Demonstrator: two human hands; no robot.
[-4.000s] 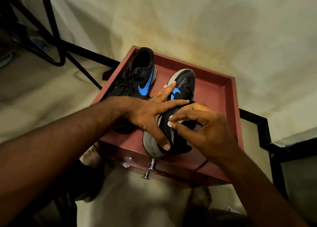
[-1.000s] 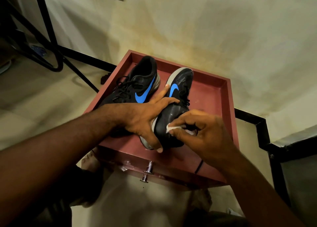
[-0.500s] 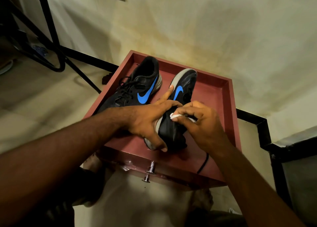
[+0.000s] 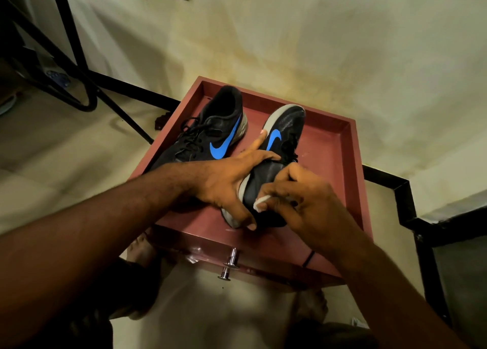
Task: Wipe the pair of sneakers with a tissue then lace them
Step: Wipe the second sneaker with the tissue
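Observation:
Two black sneakers with blue logos lie on a reddish-brown tray-topped table [image 4: 329,148]. The left sneaker [image 4: 210,135] lies flat with black laces in it. The right sneaker [image 4: 279,143] is tipped on its side, grey sole facing left. My left hand [image 4: 226,180] grips this sneaker, thumb round its near end and fingers over its upper. My right hand [image 4: 297,201] pinches a small white tissue [image 4: 261,203] and presses it on the sneaker's near upper. My hands hide the sneaker's middle.
The table's front has a metal knob [image 4: 230,264]. A loose black lace end [image 4: 308,259] shows at the table's near right. Black metal legs [image 4: 79,85] stand on the floor at the left. A pale wall lies behind. My bare feet are under the table.
My right hand with the tissue has slid from the sneaker's middle down toward its near end. My left hand keeps its hold on the sneaker.

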